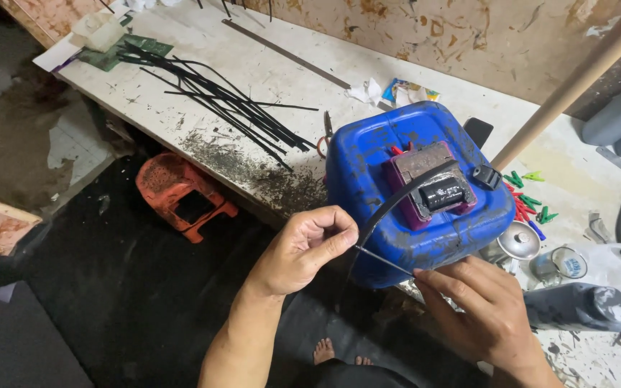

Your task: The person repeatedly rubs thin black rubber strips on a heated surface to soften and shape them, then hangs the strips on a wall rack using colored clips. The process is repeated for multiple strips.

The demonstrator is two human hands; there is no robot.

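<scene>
The long workbench (pixel 203 108), a pale, scuffed slab dusted with dark filings, runs from the far left to the near right. On its near edge sits a blue plastic jerrycan (pixel 418 187), scratched and smeared black, lying on its side with a purple block (pixel 433 183) on top carrying a small black cylinder (pixel 445 194). It stands so close to the edge that a hard tug could, I judge, tip it off. A bundle of thin black strips (pixel 231 104) fans out on the far left of the bench, and green and red clips (pixel 530 201) lie scattered at the right. A curved black strip (pixel 397 205) arcs from the block down to the left hand (pixel 307 248), pinched shut on its end. The right hand (pixel 479 305) grips a thin stiff wire (pixel 386 260) that spans between both hands; it could slip and jab a finger if the pinch loosens
</scene>
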